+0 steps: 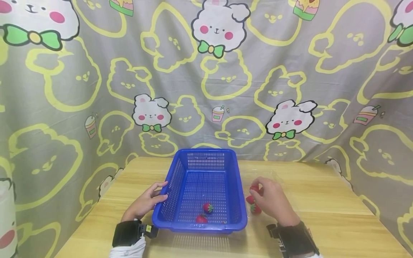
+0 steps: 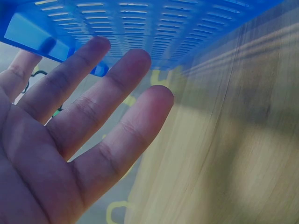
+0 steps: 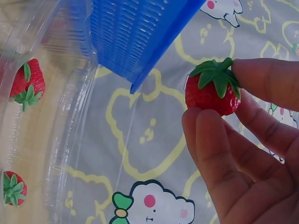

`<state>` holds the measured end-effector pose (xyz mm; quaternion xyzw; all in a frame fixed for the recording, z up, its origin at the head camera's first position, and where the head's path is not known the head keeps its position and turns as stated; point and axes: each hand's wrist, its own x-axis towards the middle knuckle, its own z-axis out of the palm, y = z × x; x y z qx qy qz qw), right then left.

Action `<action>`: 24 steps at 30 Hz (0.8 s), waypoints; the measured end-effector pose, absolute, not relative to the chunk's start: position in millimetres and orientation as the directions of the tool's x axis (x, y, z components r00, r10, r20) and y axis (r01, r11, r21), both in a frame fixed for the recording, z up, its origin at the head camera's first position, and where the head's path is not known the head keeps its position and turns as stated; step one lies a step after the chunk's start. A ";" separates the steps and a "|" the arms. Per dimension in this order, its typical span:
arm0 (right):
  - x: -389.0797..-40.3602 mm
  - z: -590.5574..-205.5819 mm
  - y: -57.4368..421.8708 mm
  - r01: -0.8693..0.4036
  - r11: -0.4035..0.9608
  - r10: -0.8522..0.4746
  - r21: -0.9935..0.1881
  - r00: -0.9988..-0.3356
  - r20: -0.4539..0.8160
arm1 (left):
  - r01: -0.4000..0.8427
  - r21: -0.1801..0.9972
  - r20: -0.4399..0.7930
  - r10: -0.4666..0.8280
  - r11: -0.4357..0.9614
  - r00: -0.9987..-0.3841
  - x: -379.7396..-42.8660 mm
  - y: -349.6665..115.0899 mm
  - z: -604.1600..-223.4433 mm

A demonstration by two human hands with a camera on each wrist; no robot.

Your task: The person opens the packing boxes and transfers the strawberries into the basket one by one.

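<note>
A blue plastic basket [image 1: 206,226] with slotted walls stands at the middle of the table. My left hand [image 1: 145,201] is at its left side, fingers extended against the outer wall, as the left wrist view also shows. Thumb and fingertips of my right hand [image 3: 252,135] pinch a red strawberry [image 3: 210,98] by its sides, green leaves up. This hand is over a clear plastic box [image 3: 77,107], right of the basket. More strawberries [image 1: 256,209] lie in the box below the hand. Inside the basket, near its front wall, are strawberries [image 1: 208,208], one partly hidden by the rim.
The wooden table [image 1: 338,211] extends to both sides of the basket. A grey patterned cloth [image 1: 206,82] hangs behind the table and along both sides. The basket's right wall stands between the clear box and the basket's inside.
</note>
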<state>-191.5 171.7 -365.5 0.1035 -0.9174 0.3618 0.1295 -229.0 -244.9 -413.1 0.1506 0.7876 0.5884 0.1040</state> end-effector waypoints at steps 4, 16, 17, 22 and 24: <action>-190.5 -364.9 168.4 -0.277 0.688 -0.095 -0.671 -0.951 0.294 | 0.117 0.957 0.014 0.359 0.265 -0.933 -228.9 -245.1 -413.4; -187.0 -362.8 160.6 -0.282 0.650 -0.085 -0.705 -0.950 0.302 | 0.117 0.959 0.016 0.363 0.258 -0.931 -229.7 -245.9 -414.3; -186.6 -362.7 159.8 -0.278 0.640 -0.084 -0.717 -0.952 0.295 | 0.118 0.959 0.017 0.364 0.258 -0.931 -229.7 -245.8 -414.2; -184.8 -362.8 156.6 -0.273 0.628 -0.084 -0.729 -0.955 0.285 | 0.118 0.959 0.016 0.366 0.257 -0.930 -229.4 -245.5 -413.7; -184.6 -363.2 155.9 -0.281 0.642 -0.087 -0.713 -0.951 0.296 | 0.119 0.960 0.017 0.369 0.254 -0.929 -228.9 -245.4 -413.6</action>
